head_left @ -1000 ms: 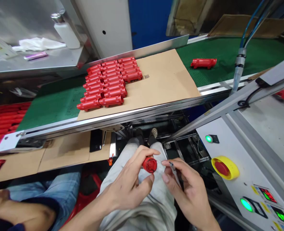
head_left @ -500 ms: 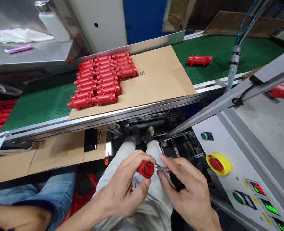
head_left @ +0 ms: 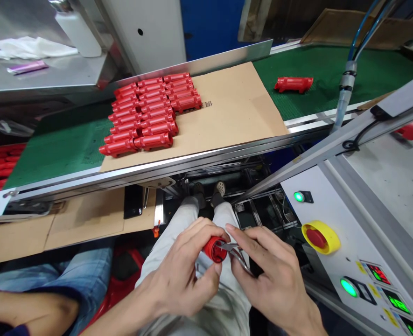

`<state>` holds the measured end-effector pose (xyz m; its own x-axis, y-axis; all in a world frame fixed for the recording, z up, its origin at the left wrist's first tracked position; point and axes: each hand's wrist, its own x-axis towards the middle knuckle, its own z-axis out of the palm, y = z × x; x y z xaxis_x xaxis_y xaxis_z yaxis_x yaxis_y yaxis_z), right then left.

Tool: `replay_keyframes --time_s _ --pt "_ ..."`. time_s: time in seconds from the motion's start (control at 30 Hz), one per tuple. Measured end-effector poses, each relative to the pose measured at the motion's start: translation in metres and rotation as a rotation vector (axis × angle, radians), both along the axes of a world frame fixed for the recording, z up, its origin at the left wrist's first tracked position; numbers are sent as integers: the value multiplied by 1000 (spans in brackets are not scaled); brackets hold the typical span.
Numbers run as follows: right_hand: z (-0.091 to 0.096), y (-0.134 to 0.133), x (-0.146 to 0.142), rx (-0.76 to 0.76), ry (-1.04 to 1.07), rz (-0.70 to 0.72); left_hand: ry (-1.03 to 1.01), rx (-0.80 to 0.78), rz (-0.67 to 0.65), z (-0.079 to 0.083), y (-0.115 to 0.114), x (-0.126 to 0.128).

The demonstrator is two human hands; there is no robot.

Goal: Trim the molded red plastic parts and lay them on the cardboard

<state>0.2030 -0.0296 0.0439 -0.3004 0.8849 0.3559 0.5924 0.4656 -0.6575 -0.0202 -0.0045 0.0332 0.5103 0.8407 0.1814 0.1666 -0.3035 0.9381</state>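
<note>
Head view: left hand (head_left: 183, 268) clamped round a red cylindrical plastic tube (head_left: 211, 248), at six o'clock. Right hand (head_left: 274, 275) closed on a silver metal plier-like tool (head_left: 235, 251), tip at the tube's open mouth, three-o'clock side.

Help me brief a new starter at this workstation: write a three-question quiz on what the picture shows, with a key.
1. Multiple choice: what does the left hand hold?
A) a white bottle
B) a red part
C) a cardboard sheet

2. True or false: the right hand holds nothing.

3. Fill in the missing colour: on the control panel, the red button sits inside a ____ ring.

Key
1. B.
2. False: it holds a metal tool, its tip at the open end of the red part.
3. Yellow.
</note>
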Motion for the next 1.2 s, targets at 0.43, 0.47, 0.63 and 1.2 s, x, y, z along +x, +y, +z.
replay_keyframes --time_s 0.43,0.47,0.63,1.2 --pt "1 -2 0 -91 156 -1 25 -10 15 -1 -2 3" --pt "2 -2 0 -153 251 -15 45 -13 15 0 -2 3" --pt "4 8 -3 -471 678 -14 92 13 -8 5 -3 7" --pt "-4 22 -33 -471 674 -99 203 55 -14 7 -2 7"
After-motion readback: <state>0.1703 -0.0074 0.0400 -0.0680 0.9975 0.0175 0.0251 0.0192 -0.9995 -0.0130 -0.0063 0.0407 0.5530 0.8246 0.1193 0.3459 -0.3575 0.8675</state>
